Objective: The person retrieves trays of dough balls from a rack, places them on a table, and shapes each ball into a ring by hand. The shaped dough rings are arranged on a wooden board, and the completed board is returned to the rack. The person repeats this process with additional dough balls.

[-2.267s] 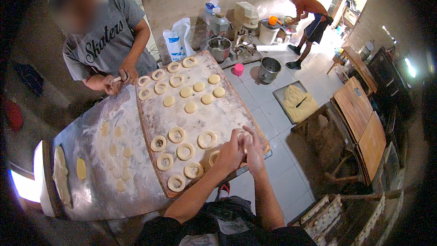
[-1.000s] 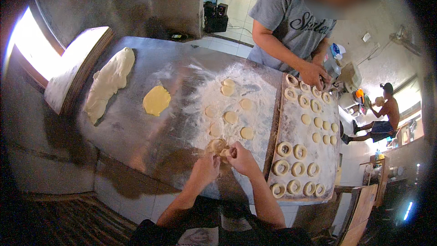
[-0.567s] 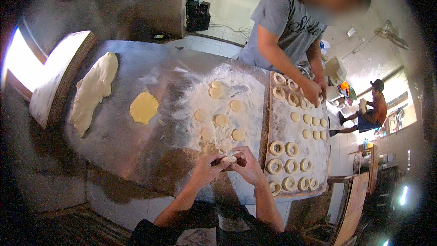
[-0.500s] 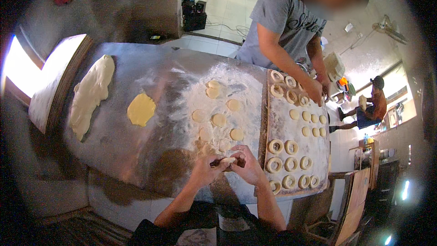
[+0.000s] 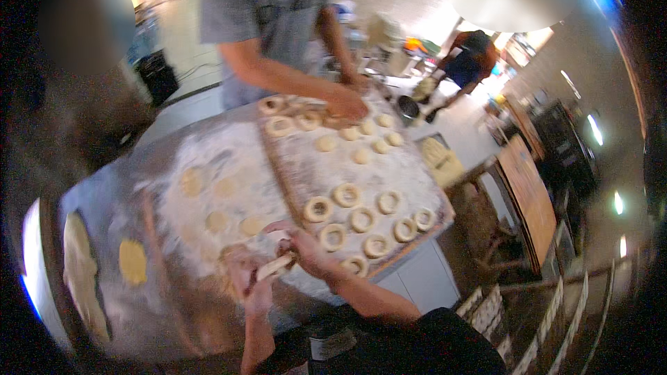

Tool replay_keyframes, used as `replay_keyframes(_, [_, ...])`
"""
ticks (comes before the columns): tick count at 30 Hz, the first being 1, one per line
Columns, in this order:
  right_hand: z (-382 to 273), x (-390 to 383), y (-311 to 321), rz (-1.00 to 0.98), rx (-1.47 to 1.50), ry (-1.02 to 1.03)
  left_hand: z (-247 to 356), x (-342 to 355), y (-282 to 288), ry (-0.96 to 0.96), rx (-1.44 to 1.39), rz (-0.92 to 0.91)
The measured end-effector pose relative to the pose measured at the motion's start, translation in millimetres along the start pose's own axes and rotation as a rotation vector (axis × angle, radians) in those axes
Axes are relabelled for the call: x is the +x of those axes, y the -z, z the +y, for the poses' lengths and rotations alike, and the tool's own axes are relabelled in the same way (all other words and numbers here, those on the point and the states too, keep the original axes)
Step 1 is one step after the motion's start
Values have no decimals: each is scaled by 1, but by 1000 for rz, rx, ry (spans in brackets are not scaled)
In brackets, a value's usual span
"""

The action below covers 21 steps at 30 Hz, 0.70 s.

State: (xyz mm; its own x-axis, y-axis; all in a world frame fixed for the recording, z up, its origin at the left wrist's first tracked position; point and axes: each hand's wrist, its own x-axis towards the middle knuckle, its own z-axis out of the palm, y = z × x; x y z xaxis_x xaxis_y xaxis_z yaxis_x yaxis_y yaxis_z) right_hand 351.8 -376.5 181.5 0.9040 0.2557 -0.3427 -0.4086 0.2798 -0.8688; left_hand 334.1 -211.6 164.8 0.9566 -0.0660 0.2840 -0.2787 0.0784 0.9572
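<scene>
Held between my two hands, a piece of pale dough (image 5: 276, 266) is seen edge-on, so its full shape cannot be made out. My left hand (image 5: 250, 279) grips its left end. The fingers of my right hand (image 5: 306, 250) are curled around its right end, close to the near left corner of a floured board (image 5: 389, 243). Several dough rings (image 5: 363, 219) lie on that board just beyond my right hand. Left of my hands, flat dough discs (image 5: 217, 220) rest on the floured metal table (image 5: 156, 305). The picture is blurred by motion.
Across the table a co-worker's hand (image 5: 347, 107) reaches over rings at the board's far side, near small dough discs (image 5: 360, 156). A yellow slab (image 5: 132, 262) and a long dough strip (image 5: 82, 274) lie at the left. Another person (image 5: 476, 55) bends over farther back.
My view has swung to the right and tilted. My hands have shifted toward the board, still with the dough between them, and more of its length now shows.
</scene>
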Motion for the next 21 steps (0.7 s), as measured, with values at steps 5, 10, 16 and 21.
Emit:
replay_keyframes(5, [-35,-39,56,41,-264,374,-16,4,-95,221,74,124])
replay_keyframes(10, [-70,-94,155,112,-237,358,-14,9,-211,-84,410,-140])
replay_keyframes(16, [-77,-157,266,331,-331,274,28,29,-344,64,444,-472])
replay_keyframes(21, [-70,-196,341,657,-384,415,28,27,-433,-61,503,-649])
